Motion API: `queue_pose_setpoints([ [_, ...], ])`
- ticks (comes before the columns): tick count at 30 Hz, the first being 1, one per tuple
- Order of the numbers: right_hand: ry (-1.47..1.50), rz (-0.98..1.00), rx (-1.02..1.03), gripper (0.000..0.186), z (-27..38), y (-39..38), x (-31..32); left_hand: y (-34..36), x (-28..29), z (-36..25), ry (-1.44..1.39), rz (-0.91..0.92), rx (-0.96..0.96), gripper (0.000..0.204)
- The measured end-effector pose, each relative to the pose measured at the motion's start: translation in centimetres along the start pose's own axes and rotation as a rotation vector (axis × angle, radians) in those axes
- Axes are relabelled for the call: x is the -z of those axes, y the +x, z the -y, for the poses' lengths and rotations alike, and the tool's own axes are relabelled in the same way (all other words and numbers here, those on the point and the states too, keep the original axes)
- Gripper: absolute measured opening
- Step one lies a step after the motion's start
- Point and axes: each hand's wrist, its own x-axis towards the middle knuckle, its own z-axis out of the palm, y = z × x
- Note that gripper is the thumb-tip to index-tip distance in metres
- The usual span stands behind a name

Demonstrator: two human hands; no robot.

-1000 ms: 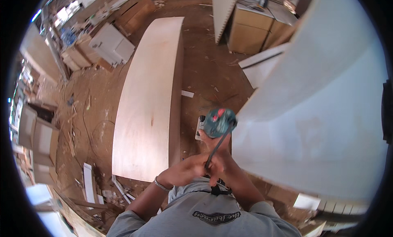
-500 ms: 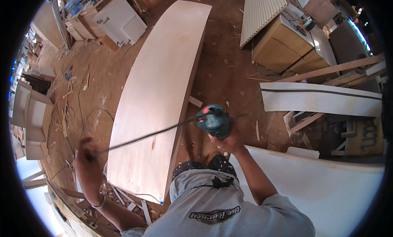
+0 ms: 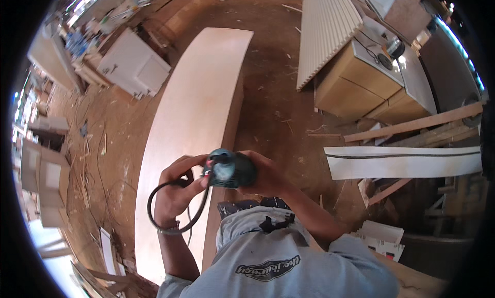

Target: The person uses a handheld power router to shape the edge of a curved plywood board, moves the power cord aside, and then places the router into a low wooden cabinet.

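My right hand grips a teal power tool, a router by its shape, at waist height over the right side of a long, pale wooden box with a curved edge. My left hand is closed on the tool's black cord, which hangs in a loop, and its fingertips reach the tool's left side. Whether those fingertips grip the tool too I cannot tell. The tool's underside is hidden.
A white door leans among boards at the back left. A ribbed panel leans by a brown cabinet at the back right. Planks and a white strip lie at the right. Offcuts and cords litter the brown floor.
My left hand has risen from the lower left to the tool, bringing the cord into a loop. My view has shifted, and the large white panel at the right has left view.
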Motion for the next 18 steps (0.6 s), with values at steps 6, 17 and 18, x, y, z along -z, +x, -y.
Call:
queue_pose_setpoints([
  [6, -0.127, 0.080, 0.033, 0.065, -6.7, 10.8, 10.0, 13.9, -4.8, -1.0, 0.239, -0.187, 0.078, 0.031],
  [17, -0.191, 0.182, 0.134, 0.064, -22.1, 33.2, 22.6, 39.3, -7.3, 6.0, 0.150, -0.414, 0.074, 0.020],
  [18, -0.226, 0.152, 0.114, 0.065, -24.9, 34.9, 23.9, 41.7, -7.3, 7.0, 0.139, -0.488, 0.135, 0.018],
])
